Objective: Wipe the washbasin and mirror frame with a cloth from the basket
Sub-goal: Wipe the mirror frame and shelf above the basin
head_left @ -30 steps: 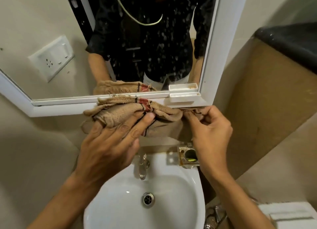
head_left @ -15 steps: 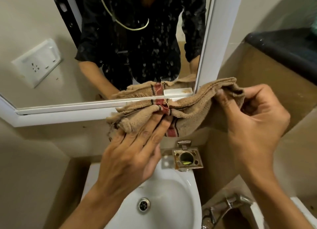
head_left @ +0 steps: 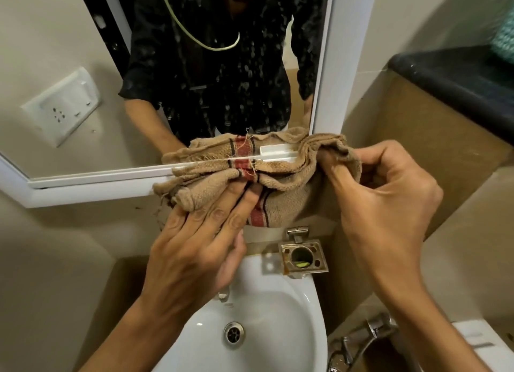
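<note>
Coarse tan woven cloth with red and black stripes [head_left: 278,177], frayed at its edges, lies bunched along the bottom rail of the white rectangular mirror frame [head_left: 83,189], at its right corner. Left hand [head_left: 194,249] presses it with straight fingers laid flat. Right hand [head_left: 386,202] pinches the cloth's right end, fingers curled. Below, the glossy white ceramic washbasin [head_left: 281,316] sits beside a tarnished square metal holder [head_left: 301,257].
</note>
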A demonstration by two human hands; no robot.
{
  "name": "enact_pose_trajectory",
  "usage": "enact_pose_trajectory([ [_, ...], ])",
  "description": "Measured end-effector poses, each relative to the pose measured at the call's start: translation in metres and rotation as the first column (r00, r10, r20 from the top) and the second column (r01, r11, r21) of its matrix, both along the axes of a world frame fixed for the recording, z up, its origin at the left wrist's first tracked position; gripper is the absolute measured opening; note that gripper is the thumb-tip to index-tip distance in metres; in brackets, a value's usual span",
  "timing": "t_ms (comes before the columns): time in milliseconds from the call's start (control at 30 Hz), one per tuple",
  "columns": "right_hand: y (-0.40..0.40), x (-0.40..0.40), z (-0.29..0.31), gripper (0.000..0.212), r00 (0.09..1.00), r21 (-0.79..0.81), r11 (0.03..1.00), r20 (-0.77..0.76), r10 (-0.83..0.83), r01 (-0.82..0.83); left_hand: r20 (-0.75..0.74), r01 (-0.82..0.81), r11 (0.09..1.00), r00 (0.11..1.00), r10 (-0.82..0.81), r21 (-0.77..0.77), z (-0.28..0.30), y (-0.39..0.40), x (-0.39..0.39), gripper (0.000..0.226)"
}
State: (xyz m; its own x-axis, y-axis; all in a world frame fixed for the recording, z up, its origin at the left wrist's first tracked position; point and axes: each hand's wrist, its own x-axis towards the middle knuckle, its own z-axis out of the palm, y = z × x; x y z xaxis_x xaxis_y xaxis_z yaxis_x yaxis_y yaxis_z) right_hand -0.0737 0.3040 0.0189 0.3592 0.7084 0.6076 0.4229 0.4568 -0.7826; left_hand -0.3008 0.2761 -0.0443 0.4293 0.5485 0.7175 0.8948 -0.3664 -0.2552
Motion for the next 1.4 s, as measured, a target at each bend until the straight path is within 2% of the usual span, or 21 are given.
enact_pose_trajectory([
  [133, -0.006, -0.004, -0.014, 0.018, 0.992, -0.126, 0.992, -0.129, 0.012, -0.028, 0.003, 0.004, 1.0, 1.0, -0.004, 0.001, 0.001, -0.001, -0.001, 0.063],
  [333, -0.011, -0.006, -0.04, 0.034, 0.971, -0.289, 0.952, -0.235, 0.034, -0.103, -0.117, -0.014, 1.0, 0.993, 0.017, 0.021, 0.01, -0.004, -0.022, 0.065],
  [433, -0.011, -0.008, -0.037, 0.037, 0.944, -0.256, 0.961, -0.328, 0.021, -0.11, -0.162, 0.007, 1.0, 0.987, -0.002, 0.027, 0.017, -0.005, -0.031, 0.065],
  [567, -0.009, -0.011, -0.032, 0.029, 0.921, -0.198, 0.974, -0.389, 0.026, -0.112, -0.177, 0.034, 0.999, 0.984, -0.03, 0.022, 0.021, -0.004, -0.036, 0.066],
  [733, -0.011, -0.022, -0.038, 0.041, 0.847, -0.267, 0.935, -0.528, 0.062, -0.235, -0.141, 0.046, 0.999, 0.989, -0.042, 0.022, 0.019, -0.003, -0.041, 0.064],
  [867, -0.016, -0.048, -0.04, 0.019, 0.82, -0.293, 0.907, -0.565, 0.09, -0.301, -0.11, 0.041, 0.999, 0.993, -0.042, -0.013, 0.016, -0.005, -0.068, 0.066],
  [933, -0.016, -0.063, -0.041, 0.015, 0.792, -0.297, 0.893, -0.603, 0.099, -0.338, -0.107, 0.035, 0.999, 0.994, -0.036, -0.014, 0.016, -0.008, -0.084, 0.067],
  [1033, -0.016, -0.084, -0.039, 0.031, 0.695, -0.281, 0.865, -0.711, 0.105, -0.417, -0.094, 0.024, 0.999, 0.995, -0.027, -0.028, 0.016, -0.011, -0.105, 0.067],
  [1100, -0.019, -0.103, -0.035, 0.037, 0.641, -0.271, 0.844, -0.76, 0.107, -0.463, -0.033, -0.004, 0.999, 0.999, 0.002, -0.048, 0.012, -0.016, -0.118, 0.068],
  [1267, -0.031, -0.162, -0.027, 0.024, 0.528, -0.249, 0.78, -0.84, 0.12, -0.574, 0.108, -0.06, 0.998, 0.992, 0.061, -0.014, 0.0, -0.03, -0.151, 0.068],
  [1400, -0.037, -0.2, -0.023, 0.026, 0.511, -0.267, 0.772, -0.855, 0.085, -0.576, 0.212, -0.072, 0.997, 0.975, 0.069, 0.007, -0.004, -0.032, -0.171, 0.062],
])
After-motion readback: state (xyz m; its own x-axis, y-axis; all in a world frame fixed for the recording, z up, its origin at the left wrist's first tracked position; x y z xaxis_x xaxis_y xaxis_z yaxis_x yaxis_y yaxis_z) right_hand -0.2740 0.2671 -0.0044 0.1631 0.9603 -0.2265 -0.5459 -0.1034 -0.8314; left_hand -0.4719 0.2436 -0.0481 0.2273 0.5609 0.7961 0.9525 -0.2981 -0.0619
